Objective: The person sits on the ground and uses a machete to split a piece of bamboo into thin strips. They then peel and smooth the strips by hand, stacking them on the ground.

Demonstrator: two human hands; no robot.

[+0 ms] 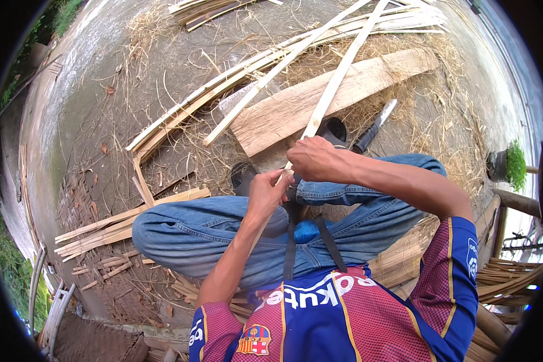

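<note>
A long pale bamboo strip (345,68) runs from my hands away toward the far right. My right hand (317,159) is closed round it near its close end. Just below and to the left, my left hand (268,192) pinches the strip's tip between thumb and fingers. Beyond my hands a broad wooden plank (332,99) lies on the ground, with a second bamboo strip (265,80) slanting across its left end. A knife (374,128) with a dark handle lies to the right of my right hand, blade pointing away.
Bundled bamboo strips (223,78) stretch behind the plank, and shorter split pieces (123,223) lie by my left knee. Curly shavings (428,130) litter the ground. A potted plant (515,166) stands at the right. A blue ball-like thing (306,231) sits in my lap between black straps.
</note>
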